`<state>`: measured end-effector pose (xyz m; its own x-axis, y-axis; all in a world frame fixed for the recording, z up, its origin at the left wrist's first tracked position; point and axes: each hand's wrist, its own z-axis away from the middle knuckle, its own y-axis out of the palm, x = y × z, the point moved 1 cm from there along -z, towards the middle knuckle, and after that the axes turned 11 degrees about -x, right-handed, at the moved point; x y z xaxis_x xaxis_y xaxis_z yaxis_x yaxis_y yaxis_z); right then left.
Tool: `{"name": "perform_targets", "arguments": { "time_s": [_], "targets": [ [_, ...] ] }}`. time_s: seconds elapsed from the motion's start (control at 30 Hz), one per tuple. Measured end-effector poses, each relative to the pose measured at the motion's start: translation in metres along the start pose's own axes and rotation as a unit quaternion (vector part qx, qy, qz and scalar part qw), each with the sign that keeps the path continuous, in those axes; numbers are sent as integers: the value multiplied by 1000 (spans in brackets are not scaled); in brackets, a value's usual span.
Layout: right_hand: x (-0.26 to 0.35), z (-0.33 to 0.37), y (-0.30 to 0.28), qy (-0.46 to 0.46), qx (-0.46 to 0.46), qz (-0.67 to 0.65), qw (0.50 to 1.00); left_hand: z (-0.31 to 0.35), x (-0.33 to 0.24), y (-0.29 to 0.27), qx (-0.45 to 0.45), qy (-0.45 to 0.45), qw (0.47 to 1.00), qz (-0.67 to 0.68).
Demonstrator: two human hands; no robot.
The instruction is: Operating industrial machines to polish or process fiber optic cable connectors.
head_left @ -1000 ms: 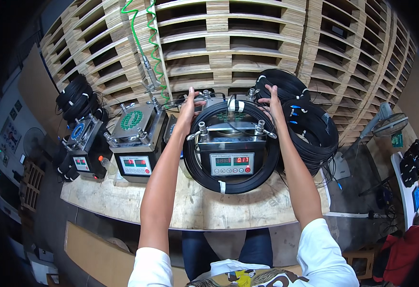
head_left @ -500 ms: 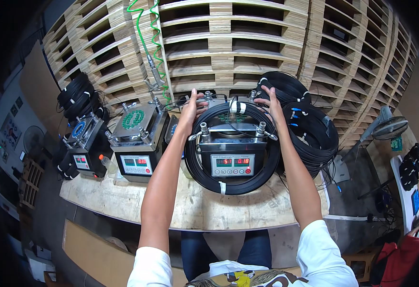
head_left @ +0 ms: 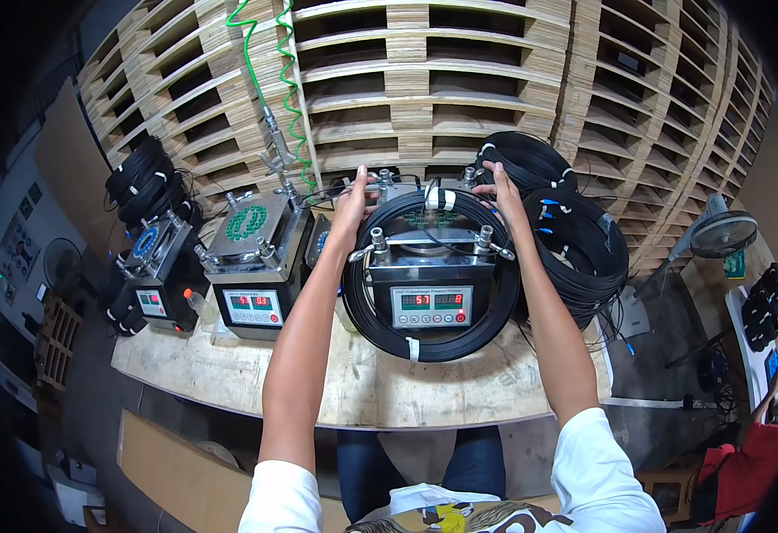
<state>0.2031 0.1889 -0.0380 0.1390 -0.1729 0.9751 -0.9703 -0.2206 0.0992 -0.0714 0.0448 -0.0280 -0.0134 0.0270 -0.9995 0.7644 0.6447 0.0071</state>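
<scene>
A coil of black cable (head_left: pixel 373 324) surrounds the front of a polishing machine (head_left: pixel 433 275) with a lit display panel. White ties bind the coil at top and bottom. My left hand (head_left: pixel 351 210) is beside the coil's upper left, fingers stretched upward and apart. At the upper right, my right hand (head_left: pixel 504 197) has its fingers spread near the coil's edge. Both hands look open; whether the hidden fingertips touch the coil or the machine I cannot tell. A cable end crosses in front of the machine's top.
Two similar machines, one with a green-dotted plate (head_left: pixel 247 224), stand left on the wooden table (head_left: pixel 220 373). More black coils (head_left: pixel 580 258) are piled at right and far left. Wooden pallets (head_left: pixel 411 80) rise behind. A green air hose (head_left: pixel 251 53) hangs there. A red-sleeved person (head_left: pixel 744 471) is at far right.
My hands and the coil have barely moved. Digits on the machine displays differ. The person in red at far right has shifted an arm, and the hanging hose has swayed slightly.
</scene>
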Motion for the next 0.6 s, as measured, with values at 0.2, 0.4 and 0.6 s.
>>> {"name": "perform_targets", "arguments": {
  "time_s": [0.2,0.4,0.6],
  "targets": [
    [-1,3,2,-12,-9,-41,999,9,-7,2,-9,8,1000,10],
    [1,6,-3,4,-76,8,997,8,-10,3,21,30,998,-50],
    [0,3,-2,-15,-34,62,997,11,-9,1,13,8,999,-39]
  ]
}}
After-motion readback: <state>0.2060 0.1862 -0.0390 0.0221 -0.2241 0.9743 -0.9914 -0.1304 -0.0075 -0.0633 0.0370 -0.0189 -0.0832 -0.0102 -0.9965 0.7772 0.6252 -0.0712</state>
